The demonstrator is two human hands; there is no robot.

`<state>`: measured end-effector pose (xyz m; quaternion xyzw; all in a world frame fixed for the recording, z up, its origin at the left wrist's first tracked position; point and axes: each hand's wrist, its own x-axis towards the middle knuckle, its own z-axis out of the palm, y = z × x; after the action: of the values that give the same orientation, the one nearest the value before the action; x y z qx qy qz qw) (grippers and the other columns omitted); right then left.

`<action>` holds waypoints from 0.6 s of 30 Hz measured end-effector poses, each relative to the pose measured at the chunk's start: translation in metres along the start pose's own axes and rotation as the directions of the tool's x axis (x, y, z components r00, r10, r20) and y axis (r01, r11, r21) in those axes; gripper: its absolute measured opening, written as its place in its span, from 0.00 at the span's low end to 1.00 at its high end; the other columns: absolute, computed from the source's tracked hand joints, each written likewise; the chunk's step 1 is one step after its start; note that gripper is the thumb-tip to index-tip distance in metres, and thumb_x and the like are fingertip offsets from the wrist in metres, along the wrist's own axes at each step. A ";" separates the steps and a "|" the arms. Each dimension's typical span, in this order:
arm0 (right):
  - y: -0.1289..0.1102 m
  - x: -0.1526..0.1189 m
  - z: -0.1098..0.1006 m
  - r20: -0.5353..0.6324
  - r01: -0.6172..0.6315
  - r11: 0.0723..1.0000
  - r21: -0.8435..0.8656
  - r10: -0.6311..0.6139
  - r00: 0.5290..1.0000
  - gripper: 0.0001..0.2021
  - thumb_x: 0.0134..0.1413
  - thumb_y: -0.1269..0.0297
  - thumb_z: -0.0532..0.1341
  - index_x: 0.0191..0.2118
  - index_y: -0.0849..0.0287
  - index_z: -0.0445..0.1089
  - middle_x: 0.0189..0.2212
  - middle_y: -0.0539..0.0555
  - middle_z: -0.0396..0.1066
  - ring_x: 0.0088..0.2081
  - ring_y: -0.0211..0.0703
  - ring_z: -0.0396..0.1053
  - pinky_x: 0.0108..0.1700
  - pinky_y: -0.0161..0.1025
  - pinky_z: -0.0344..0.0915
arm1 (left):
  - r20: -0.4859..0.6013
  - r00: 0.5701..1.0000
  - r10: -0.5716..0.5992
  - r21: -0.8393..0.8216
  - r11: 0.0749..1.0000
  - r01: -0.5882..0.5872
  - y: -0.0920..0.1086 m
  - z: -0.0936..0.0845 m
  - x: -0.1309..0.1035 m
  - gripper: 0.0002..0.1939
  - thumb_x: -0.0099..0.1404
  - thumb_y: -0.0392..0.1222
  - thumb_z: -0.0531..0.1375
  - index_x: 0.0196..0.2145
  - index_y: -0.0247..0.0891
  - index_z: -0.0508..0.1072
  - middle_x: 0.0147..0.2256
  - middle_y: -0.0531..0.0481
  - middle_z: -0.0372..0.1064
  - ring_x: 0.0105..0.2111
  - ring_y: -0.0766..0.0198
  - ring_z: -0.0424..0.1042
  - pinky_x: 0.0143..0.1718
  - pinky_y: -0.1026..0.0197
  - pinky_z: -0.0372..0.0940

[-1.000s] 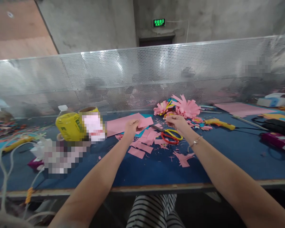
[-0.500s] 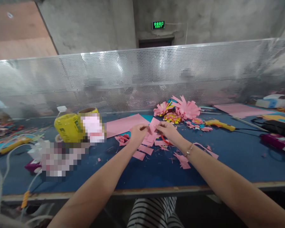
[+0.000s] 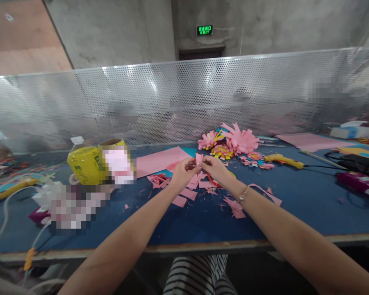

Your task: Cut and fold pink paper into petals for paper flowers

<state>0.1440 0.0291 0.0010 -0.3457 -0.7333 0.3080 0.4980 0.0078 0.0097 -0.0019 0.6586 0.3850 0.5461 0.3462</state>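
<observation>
A small folded or pinched piece of pink paper [image 3: 199,158] stands up between both hands above the middle of the table. My left hand [image 3: 184,170] grips it from the left, and my right hand [image 3: 212,167] pinches it from the right, fingertips close together. Below the hands lie several cut pink strips [image 3: 189,194] and scraps. Red handles, partly hidden, show under my right hand. Behind my left hand a large pink sheet [image 3: 160,160] rests over blue paper. Pink paper flowers [image 3: 241,139] are piled beyond my right hand.
On the left stand a yellow-labelled bottle [image 3: 85,165] and a yellow roll [image 3: 112,143]. A yellow glue gun [image 3: 284,160] with a black cord lies right, near a purple box [image 3: 359,184]. A perforated metal screen [image 3: 160,102] runs behind the blue table [image 3: 203,229].
The pink piece, flat and wider before, now looks narrower and folded or gathered. My hands have come closer together around it. The view has shifted slightly.
</observation>
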 end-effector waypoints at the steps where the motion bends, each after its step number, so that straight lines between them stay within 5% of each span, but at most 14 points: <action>1: 0.000 0.000 0.000 0.002 -0.020 0.999 0.034 0.020 1.000 0.10 0.42 0.61 0.55 0.18 0.59 0.56 0.15 0.45 0.56 0.18 0.31 0.55 0.22 0.31 0.55 | 0.013 1.000 -0.016 -0.040 0.999 0.017 -0.001 0.000 0.001 0.16 0.46 0.38 0.60 0.35 0.32 0.67 0.32 0.46 0.69 0.31 0.65 0.68 0.33 0.62 0.64; 10: -0.001 -0.001 0.000 0.044 -0.157 0.958 0.242 0.151 0.988 0.12 0.38 0.58 0.59 0.20 0.59 0.56 0.16 0.45 0.58 0.19 0.30 0.58 0.21 0.29 0.58 | 0.062 0.986 -0.157 -0.331 0.928 0.169 0.001 0.000 0.000 0.06 0.48 0.36 0.55 0.26 0.33 0.69 0.23 0.53 0.66 0.23 0.71 0.65 0.30 0.65 0.64; 18: 0.013 0.003 0.006 0.033 -0.192 0.847 0.496 0.202 0.979 0.09 0.35 0.70 0.55 0.30 0.59 0.61 0.27 0.48 0.67 0.26 0.35 0.65 0.28 0.35 0.64 | 0.022 0.977 -0.212 -0.343 0.916 0.207 0.001 -0.003 0.000 0.16 0.42 0.33 0.59 0.33 0.32 0.68 0.29 0.49 0.70 0.26 0.67 0.67 0.29 0.62 0.64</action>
<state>0.1402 0.0386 -0.0093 -0.2825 -0.5847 0.5319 0.5435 0.0051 0.0097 -0.0008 0.5389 0.3548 0.5696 0.5092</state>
